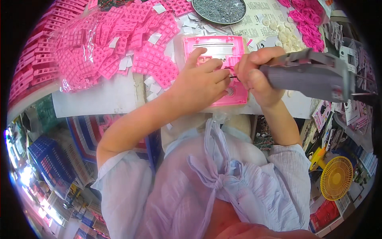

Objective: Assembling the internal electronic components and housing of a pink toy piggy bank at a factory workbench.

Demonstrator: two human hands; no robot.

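Observation:
A pink plastic housing [215, 47] lies flat on the white table [99, 97] in front of me. My left hand [201, 81] rests on top of it, fingers pinched near a small dark screw at the housing's right side. My right hand [258, 75] grips a grey electric screwdriver [314, 73], its tip pointing left toward the same spot beside my left fingertips. Part of the housing is hidden under both hands.
Piles of pink keypad pieces [119, 44] and small white slips cover the table's left and middle. A round metal dish of small screws [219, 10] stands behind the housing. White round buttons [284, 34] and pink rings [308, 20] lie at the right. A yellow fan [336, 177] sits low right.

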